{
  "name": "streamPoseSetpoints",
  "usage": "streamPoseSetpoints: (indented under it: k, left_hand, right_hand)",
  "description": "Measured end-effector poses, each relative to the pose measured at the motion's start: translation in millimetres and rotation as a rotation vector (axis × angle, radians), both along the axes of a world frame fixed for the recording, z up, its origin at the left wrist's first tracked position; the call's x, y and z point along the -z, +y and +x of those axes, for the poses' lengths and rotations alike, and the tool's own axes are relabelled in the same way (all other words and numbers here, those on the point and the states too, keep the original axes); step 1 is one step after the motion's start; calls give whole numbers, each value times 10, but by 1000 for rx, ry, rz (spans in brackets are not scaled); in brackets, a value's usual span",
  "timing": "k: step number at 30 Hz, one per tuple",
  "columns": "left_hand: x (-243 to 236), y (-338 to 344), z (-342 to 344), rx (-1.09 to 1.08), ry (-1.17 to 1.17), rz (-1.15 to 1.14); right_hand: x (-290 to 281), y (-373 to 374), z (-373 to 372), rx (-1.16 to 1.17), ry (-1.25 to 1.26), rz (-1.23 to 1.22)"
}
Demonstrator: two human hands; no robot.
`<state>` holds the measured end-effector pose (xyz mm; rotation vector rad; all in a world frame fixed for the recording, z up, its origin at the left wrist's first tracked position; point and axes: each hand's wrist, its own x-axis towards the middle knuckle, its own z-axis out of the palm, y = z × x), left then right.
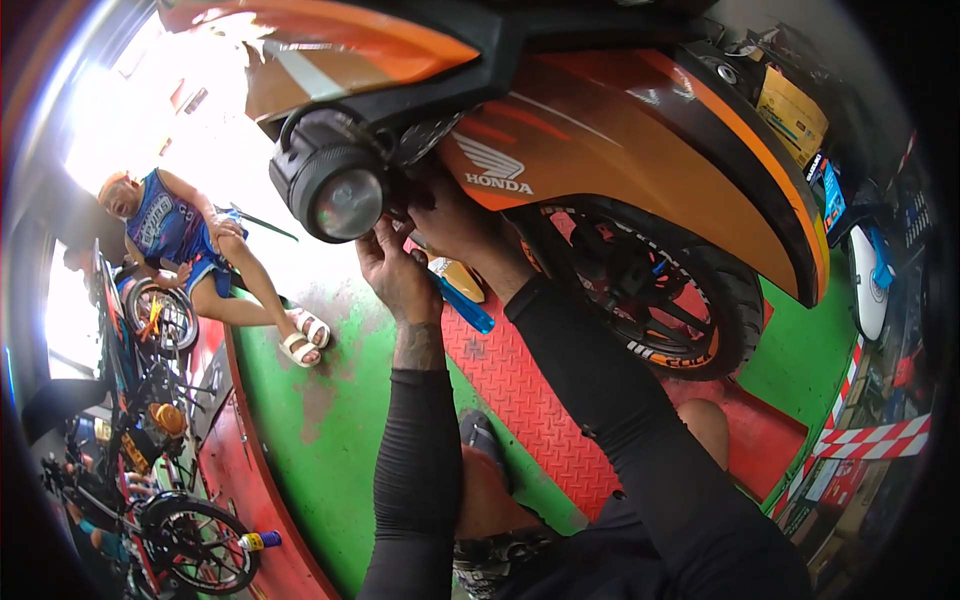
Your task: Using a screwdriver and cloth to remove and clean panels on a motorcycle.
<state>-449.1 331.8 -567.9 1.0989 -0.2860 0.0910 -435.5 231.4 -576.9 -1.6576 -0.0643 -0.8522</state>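
Head view: left hand point(398, 270) gripping screwdriver point(455, 298)

A round black auxiliary lamp point(335, 190) is seen mounted below the front fairing of an orange and black motorcycle point(620, 150). Just right of the lamp, the left hand point(395, 270) is raised with a blue-handled screwdriver point(462, 305) gripped in it, its tip hidden. The right hand point(455, 215) is pressed against the bracket directly beside the lamp. The front wheel point(665, 295) is stood on red chequer plate point(530, 400), right of and below the lamp. Left of the lamp, a seated person point(190, 250) is visible.
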Motion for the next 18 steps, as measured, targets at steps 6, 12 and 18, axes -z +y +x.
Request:
streamPoseSetpoints:
  k: [6,12,18]
  left_hand:
    - [31,-155,-75,29,-33,-29]
    - [23,20,12,-8,-31,8]
    - [26,-63,14,14,-67,-2]
  right_hand:
    - [148,-193,111,67,-56,-26]
    - [-213,-45,-164,-388,83,365]
    - [-153,-134,-212,-414,60,460]
